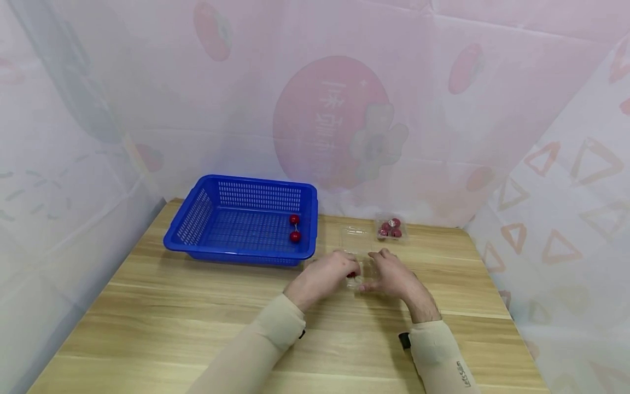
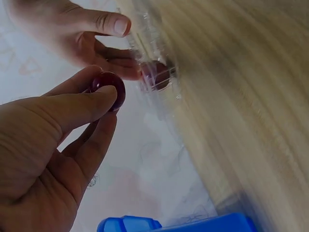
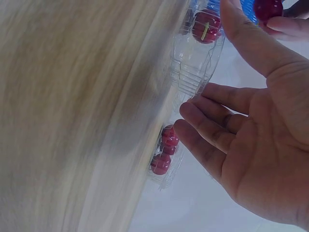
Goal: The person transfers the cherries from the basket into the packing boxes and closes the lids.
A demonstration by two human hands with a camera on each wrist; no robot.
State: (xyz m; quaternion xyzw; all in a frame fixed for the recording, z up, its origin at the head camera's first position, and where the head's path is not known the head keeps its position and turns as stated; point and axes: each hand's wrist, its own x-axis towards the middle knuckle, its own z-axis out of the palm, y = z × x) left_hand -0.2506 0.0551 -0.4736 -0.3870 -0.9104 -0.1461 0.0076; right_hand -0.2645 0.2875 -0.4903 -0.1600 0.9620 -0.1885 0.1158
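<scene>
Between thumb and fingers my left hand (image 1: 325,276) pinches a round dark red cherry (image 2: 110,90), held just left of a clear plastic box (image 3: 190,72). The box lies on the table with its clear lid (image 1: 356,239) folded back toward the wall. Inside it, at least one red cherry (image 3: 206,27) with a short pale stem shows through the wall. On the box's right side is my right hand (image 1: 394,278), thumb and fingers spread loosely beside the wall. Whether its fingertips touch the plastic I cannot tell.
A blue perforated basket (image 1: 241,255) stands at the back left, with two red cherries (image 1: 295,236) at its right end. Behind my right hand, near the wall, sits another clear box (image 1: 404,234) holding several cherries. Printed cloth walls (image 1: 236,98) border the wooden table (image 1: 197,323).
</scene>
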